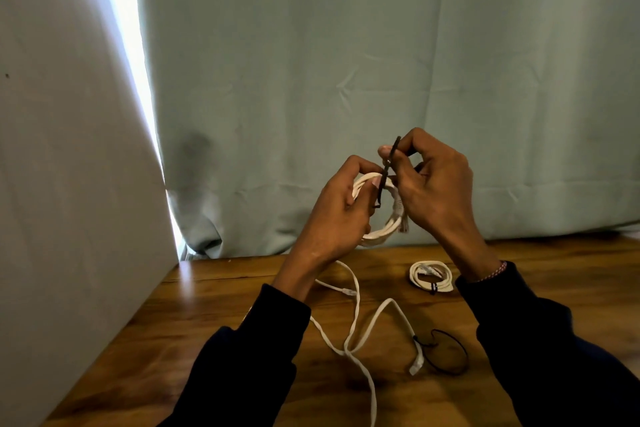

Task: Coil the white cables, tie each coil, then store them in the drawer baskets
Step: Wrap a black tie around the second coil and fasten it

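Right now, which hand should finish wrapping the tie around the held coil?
Right hand, probably: it already pinches the dark tie above the coil. The left hand grips the coil and steadies it.

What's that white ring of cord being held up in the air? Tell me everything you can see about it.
The held coil is a white cable wound into several loops forming a ring, raised above the wooden table before a pale curtain. It looks like smooth flexible plastic. A plug end hangs at its right side. The left hand grips its left side; the right hand pinches a dark tie that crosses its top. Whether the tie is fastened cannot be told.
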`<action>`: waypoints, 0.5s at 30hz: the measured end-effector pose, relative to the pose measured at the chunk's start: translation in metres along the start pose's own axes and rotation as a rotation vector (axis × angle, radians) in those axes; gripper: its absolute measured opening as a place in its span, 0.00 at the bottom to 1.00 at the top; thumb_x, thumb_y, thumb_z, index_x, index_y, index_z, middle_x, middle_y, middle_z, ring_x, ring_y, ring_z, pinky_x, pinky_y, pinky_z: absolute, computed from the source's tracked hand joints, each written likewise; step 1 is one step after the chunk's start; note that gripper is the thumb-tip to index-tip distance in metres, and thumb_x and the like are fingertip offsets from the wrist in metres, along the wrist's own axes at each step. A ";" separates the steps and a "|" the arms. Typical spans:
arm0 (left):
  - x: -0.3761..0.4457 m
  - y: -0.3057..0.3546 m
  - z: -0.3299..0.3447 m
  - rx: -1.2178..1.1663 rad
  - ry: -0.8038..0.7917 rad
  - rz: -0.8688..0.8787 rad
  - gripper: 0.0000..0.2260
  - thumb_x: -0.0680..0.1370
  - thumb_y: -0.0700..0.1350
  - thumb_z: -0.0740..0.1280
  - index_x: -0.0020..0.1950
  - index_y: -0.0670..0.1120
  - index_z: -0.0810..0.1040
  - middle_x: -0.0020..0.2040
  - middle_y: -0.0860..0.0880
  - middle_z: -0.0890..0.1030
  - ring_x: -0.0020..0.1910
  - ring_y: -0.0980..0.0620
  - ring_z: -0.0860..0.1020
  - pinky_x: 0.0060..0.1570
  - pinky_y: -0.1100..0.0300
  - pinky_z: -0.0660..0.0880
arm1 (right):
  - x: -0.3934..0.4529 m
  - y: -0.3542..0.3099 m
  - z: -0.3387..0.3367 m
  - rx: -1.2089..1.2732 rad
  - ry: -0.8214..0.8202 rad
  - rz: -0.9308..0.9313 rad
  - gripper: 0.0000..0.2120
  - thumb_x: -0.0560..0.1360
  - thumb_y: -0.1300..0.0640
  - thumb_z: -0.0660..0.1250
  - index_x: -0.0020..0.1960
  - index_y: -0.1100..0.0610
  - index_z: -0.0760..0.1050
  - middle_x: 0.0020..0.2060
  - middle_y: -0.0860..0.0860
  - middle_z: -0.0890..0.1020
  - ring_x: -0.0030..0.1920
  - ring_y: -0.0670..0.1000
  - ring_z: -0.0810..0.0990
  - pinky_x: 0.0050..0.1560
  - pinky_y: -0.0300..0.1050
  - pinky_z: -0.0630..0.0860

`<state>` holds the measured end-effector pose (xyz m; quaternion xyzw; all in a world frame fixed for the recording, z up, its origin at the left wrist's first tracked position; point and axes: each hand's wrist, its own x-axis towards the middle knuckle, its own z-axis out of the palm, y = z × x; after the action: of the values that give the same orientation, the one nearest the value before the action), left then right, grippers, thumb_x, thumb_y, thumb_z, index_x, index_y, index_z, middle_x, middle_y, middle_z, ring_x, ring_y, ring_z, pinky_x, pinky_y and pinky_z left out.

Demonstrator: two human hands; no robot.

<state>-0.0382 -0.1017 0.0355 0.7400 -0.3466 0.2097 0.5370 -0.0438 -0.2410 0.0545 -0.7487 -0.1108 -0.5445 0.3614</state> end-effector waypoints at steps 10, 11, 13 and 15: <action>-0.001 -0.005 0.005 0.069 -0.005 0.044 0.05 0.83 0.46 0.64 0.58 0.49 0.73 0.43 0.53 0.79 0.34 0.60 0.77 0.33 0.66 0.73 | 0.001 0.006 0.007 0.052 -0.064 0.233 0.10 0.77 0.45 0.70 0.43 0.51 0.80 0.39 0.40 0.81 0.42 0.43 0.81 0.48 0.53 0.81; 0.000 -0.006 0.005 0.088 0.011 0.055 0.04 0.83 0.46 0.64 0.57 0.49 0.73 0.43 0.54 0.79 0.35 0.60 0.78 0.34 0.66 0.74 | 0.001 0.006 0.007 0.059 -0.058 0.220 0.10 0.77 0.45 0.69 0.43 0.51 0.79 0.39 0.40 0.81 0.41 0.44 0.81 0.46 0.54 0.81; 0.000 -0.009 0.005 0.111 0.041 0.051 0.04 0.83 0.46 0.64 0.57 0.49 0.73 0.42 0.56 0.78 0.36 0.61 0.78 0.34 0.66 0.74 | 0.001 0.005 0.007 0.102 -0.066 0.215 0.11 0.78 0.44 0.68 0.43 0.50 0.79 0.39 0.41 0.82 0.40 0.44 0.83 0.44 0.55 0.83; 0.001 -0.012 0.006 0.119 0.086 0.017 0.04 0.83 0.46 0.63 0.57 0.49 0.73 0.42 0.57 0.78 0.36 0.61 0.78 0.35 0.65 0.75 | -0.001 0.005 0.009 0.147 -0.094 0.212 0.10 0.78 0.45 0.68 0.44 0.50 0.80 0.40 0.43 0.84 0.40 0.45 0.84 0.44 0.55 0.83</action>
<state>-0.0292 -0.1053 0.0259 0.7579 -0.3164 0.2658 0.5047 -0.0347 -0.2377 0.0500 -0.7525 -0.0872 -0.4581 0.4652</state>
